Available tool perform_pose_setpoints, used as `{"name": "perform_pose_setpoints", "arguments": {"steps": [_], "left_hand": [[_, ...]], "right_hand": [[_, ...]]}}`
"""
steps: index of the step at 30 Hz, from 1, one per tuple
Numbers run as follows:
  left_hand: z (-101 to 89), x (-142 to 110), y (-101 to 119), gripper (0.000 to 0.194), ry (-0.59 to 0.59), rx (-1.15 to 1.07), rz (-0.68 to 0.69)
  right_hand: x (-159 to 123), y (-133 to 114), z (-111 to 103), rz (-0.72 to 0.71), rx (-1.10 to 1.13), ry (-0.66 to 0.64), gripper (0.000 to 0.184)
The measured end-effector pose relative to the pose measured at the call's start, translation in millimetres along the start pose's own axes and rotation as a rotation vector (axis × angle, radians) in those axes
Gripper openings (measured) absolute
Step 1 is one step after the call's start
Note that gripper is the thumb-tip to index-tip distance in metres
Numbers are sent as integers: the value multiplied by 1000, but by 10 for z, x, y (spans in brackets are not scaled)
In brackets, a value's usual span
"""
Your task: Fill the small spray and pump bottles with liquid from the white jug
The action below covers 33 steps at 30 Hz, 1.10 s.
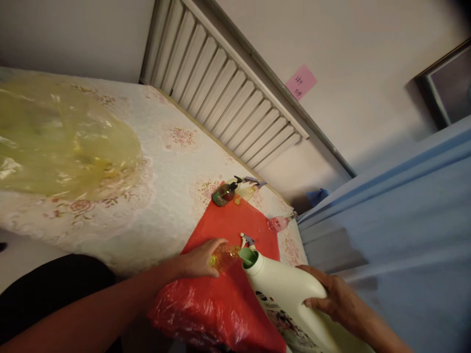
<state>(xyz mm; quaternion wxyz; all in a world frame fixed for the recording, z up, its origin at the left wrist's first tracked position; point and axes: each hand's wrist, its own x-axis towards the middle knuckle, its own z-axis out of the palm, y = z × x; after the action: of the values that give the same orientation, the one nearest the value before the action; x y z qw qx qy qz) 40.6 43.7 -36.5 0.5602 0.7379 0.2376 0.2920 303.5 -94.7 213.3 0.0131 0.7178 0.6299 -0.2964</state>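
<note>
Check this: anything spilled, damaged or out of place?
No spill or damage stands out. The one odd item is a trigger spray head on the red sheet, just beyond the pale jug: no bottle shows under it, though its lower end may be hidden. The yellow bottle in the left hand shows no sprayer.

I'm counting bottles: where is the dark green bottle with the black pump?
Near the head view's middle, the dark green pump bottle is at the far left corner of the red sheet, just left of a clear yellowish spray bottle.
</note>
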Motion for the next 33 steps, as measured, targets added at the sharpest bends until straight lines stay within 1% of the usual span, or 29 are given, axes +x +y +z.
{"name": "perform_pose_setpoints", "arguments": {"steps": [8,14,23,28,33], "left_hand": [[27,9,-66,87,15,-11,15],[10,2,-25,87,-2,-19,7],[9,-4,-19,87,10,-24,2],[4,2,-23,87,1,-3,-8],[15,1,-30,87,5,0,-7]], "right_hand": [[1,5,-8,18,-33,17,59],[3,-8,-5,13,25,-2,56],[6,16,-16,0,-19,6,55],[18,2,-14,25,-50,4,61],[21,18,-15,12,-72,1,57]]}}
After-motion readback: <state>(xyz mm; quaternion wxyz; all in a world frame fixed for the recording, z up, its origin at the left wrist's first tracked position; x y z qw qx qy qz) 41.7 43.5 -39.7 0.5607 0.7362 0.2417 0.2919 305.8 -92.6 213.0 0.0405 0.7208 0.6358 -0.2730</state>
